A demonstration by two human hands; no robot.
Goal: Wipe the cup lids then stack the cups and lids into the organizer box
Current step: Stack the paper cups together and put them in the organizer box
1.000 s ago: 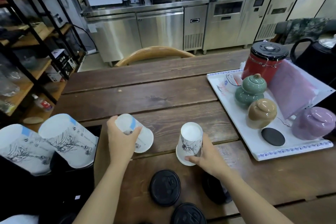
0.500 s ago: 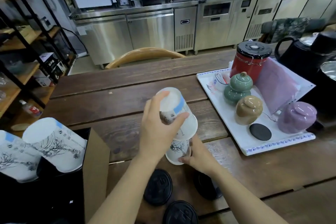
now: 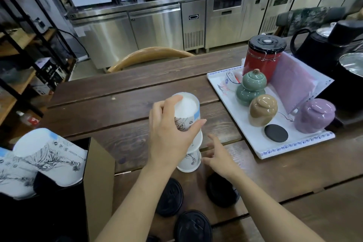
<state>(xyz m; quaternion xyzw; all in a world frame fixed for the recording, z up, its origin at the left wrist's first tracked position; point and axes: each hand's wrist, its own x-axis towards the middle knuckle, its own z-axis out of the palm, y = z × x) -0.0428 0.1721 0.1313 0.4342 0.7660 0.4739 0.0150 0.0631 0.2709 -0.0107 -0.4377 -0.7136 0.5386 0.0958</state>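
Observation:
My left hand (image 3: 170, 133) grips an upside-down white paper cup (image 3: 187, 109) with ink drawings, set over a second inverted cup (image 3: 189, 161) that stands on the wooden table (image 3: 117, 116). My right hand (image 3: 220, 158) hovers just right of the lower cup, fingers spread, holding nothing. Three black cup lids lie near the front edge: one (image 3: 170, 197) under my left forearm, one (image 3: 222, 192) under my right wrist, one (image 3: 192, 227) at the bottom. The black organizer box (image 3: 98, 179) at the left holds stacked cups (image 3: 47, 155) lying on their sides.
A white tray (image 3: 261, 143) at the right carries a red canister (image 3: 263, 57), green (image 3: 251, 86), tan (image 3: 263, 110) and purple (image 3: 314, 116) ceramic jars, a black disc (image 3: 276, 133) and a pink sheet. Black kettles stand beyond it. A wooden chair back (image 3: 149, 55) is across the table.
My left hand carried its cup from the left and lowered it over the standing cup. My right hand has let go of the lower cup and opened beside it.

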